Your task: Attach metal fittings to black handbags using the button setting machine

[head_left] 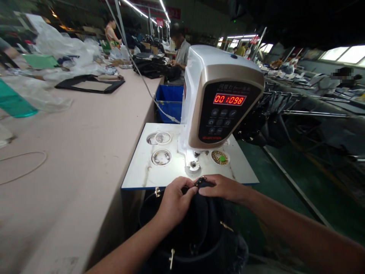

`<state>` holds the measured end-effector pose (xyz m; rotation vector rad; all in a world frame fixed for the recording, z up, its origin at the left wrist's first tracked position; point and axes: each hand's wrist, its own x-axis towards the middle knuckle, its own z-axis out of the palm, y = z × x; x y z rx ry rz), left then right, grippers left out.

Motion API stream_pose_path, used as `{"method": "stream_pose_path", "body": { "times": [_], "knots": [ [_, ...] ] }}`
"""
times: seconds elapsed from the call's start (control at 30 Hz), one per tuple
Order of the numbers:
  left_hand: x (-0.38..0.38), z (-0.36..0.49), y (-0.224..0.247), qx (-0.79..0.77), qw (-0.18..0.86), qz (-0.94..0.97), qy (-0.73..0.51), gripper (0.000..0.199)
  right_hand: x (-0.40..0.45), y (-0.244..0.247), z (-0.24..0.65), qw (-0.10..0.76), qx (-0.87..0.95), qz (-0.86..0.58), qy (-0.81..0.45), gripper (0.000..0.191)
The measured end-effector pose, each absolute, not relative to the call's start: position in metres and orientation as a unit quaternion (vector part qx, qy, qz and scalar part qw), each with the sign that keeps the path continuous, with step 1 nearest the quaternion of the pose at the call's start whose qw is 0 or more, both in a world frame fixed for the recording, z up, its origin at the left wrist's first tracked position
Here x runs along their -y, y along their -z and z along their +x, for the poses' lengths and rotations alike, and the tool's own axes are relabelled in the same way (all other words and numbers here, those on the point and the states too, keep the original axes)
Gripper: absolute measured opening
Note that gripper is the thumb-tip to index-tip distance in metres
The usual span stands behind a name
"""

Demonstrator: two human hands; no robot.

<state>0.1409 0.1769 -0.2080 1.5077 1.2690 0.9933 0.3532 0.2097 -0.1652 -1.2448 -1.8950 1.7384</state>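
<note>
My left hand point(174, 202) and my right hand point(221, 187) meet just in front of the machine's white table. Both pinch a folded dark edge of a black bag point(203, 217), which hangs down below the table edge. A small shiny metal piece shows at the pinched edge. Gold-coloured hardware point(172, 258) dangles on the bag's lower part. Straight ahead of my fingers stands a white and bronze fastening machine point(225, 76), its red display reading 001098. Its lower die point(193, 165) is lit and lies a little beyond my fingertips, not touching them.
Round cups with small metal parts point(161, 157) are set into the white tabletop point(142, 173); another holds gold pieces point(220, 157) and a green item. A long pale table point(85, 152) runs along the left. Behind the machine are a blue bin point(169, 97) and a seated person point(182, 51).
</note>
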Motion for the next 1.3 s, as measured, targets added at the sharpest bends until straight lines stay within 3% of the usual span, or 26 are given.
{"method": "stream_pose_path", "body": {
  "times": [0.13, 0.3, 0.47, 0.57, 0.67, 0.77, 0.93, 1.07, 1.3],
  "knots": [
    [-0.148, 0.139, 0.207, -0.497, 0.464, 0.621, -0.391, 0.012, -0.178, 0.165, 0.356, 0.128, 0.688, -0.432, -0.569, 0.053],
    [-0.116, 0.136, 0.195, -0.471, 0.486, 0.63, -0.382, 0.01, -0.147, 0.178, 0.365, 0.171, 0.709, -0.391, -0.561, 0.056],
    [-0.091, 0.128, 0.176, -0.432, 0.447, 0.677, -0.393, 0.011, -0.131, 0.175, 0.372, 0.214, 0.789, -0.295, -0.495, 0.041],
    [-0.068, 0.115, 0.173, -0.456, 0.396, 0.716, -0.349, 0.008, -0.117, 0.162, 0.37, 0.207, 0.836, -0.281, -0.425, 0.036],
    [-0.042, 0.104, 0.177, -0.477, 0.308, 0.768, -0.298, 0.037, -0.105, 0.145, 0.366, 0.201, 0.871, -0.268, -0.359, 0.035],
    [-0.024, 0.103, 0.182, -0.469, 0.214, 0.808, -0.286, 0.053, -0.094, 0.126, 0.36, 0.199, 0.903, -0.228, -0.306, 0.026],
    [-0.024, 0.103, 0.179, -0.4, 0.115, 0.849, -0.325, 0.051, -0.065, 0.104, 0.346, 0.2, 0.961, -0.106, -0.156, 0.019],
    [-0.027, 0.081, 0.144, -0.342, 0.155, 0.859, -0.348, 0.063, -0.033, 0.089, 0.335, 0.26, 0.961, -0.043, -0.078, 0.021],
    [-0.003, 0.084, 0.049, -0.244, 0.367, 0.856, -0.27, 0.046, 0.028, 0.038, 0.306, 0.306, 0.951, -0.017, -0.046, 0.021]
  ]
}}
